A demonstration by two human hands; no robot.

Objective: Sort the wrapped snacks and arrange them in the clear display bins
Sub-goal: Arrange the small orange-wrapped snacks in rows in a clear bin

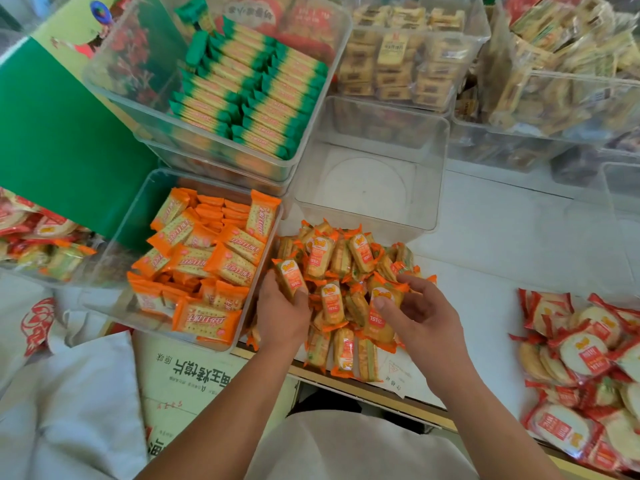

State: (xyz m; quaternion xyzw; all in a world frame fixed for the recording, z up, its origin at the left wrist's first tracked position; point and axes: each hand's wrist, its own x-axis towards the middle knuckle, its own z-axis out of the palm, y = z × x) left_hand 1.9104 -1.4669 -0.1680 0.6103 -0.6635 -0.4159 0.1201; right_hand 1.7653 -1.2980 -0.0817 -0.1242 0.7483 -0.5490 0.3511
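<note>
Left hand [282, 315] grip clamped on one orange-wrapped snack [291, 271]; right hand [420, 320] grip pinches a second snack [379, 325]. Both over the loose pile [341, 261] on the white worktop [502, 244], beside the clear bin [440, 168]. Wrapper print upside down, not legible

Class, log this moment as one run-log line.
left hand: grips orange pack | right hand: pinches second pack | empty bin: behind pile

Cardboard carton [194, 375]: Chinese print, upside down to the camera, reads "烤馍片" and "原味". Small orange packs [331, 308] in the tabletop pile: red label "151亿". Orange cracker packs [239, 245] and red packs [585, 355]: Chinese lettering, too blurred to read.
</note>
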